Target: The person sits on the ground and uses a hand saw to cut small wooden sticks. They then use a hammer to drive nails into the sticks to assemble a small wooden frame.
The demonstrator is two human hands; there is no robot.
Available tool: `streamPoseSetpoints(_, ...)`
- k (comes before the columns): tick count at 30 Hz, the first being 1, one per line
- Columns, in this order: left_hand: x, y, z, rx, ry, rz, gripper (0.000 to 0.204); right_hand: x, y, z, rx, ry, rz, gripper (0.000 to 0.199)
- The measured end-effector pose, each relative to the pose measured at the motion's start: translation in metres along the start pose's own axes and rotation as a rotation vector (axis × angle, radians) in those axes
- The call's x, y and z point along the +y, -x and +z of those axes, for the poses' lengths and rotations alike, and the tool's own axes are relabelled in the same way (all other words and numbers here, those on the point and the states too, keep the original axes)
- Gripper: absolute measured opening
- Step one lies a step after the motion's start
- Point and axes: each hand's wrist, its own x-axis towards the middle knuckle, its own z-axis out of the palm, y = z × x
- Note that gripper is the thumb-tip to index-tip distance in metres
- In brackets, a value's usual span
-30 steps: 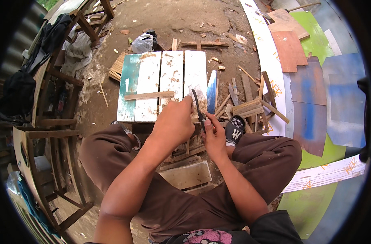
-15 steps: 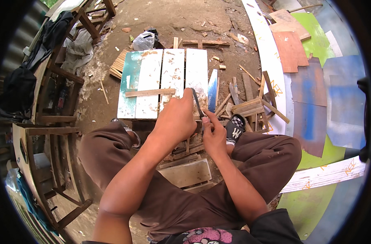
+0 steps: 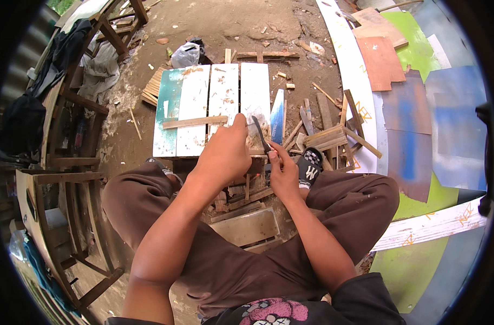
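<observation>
Since half a second ago, the left hand (image 3: pixel 222 151) has edged leftward from the dark curved tool (image 3: pixel 258 128), baring more of its blade-like length; the view has shifted slightly too. At left, a wooden strip (image 3: pixel 195 122) lies across the planks of the low table (image 3: pixel 195 84), best left clear of the elbows. The left hand is curled, knuckles up; whether anything is inside the fingers, I cannot tell. Right of it, the tool points away from the person, overlapping the rightmost plank in view; whether it touches the wood is unclear. The right hand (image 3: pixel 283 172) grasps the tool's near end, thumb pressed along it. Good handling here probably means keeping that pinch firm and steady, the left fingertips off the edge, and both wrists low. Farther right lies a slatted wooden piece (image 3: pixel 328 139), beside the sandalled foot (image 3: pixel 311 169).
</observation>
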Motion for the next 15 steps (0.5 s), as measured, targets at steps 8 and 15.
streamPoseSetpoints(8, -0.004, 0.003, 0.008, 0.107, -0.013, 0.114, 0.023, 0.032, -0.011, 0.006, -0.069, -0.503, 0.118, 0.043)
streamPoseSetpoints(15, 0.004, 0.006, 0.02, 0.204, 0.242, 0.158, 0.049, 0.006, 0.006, -0.005, -0.137, -0.339, 0.05, 0.052)
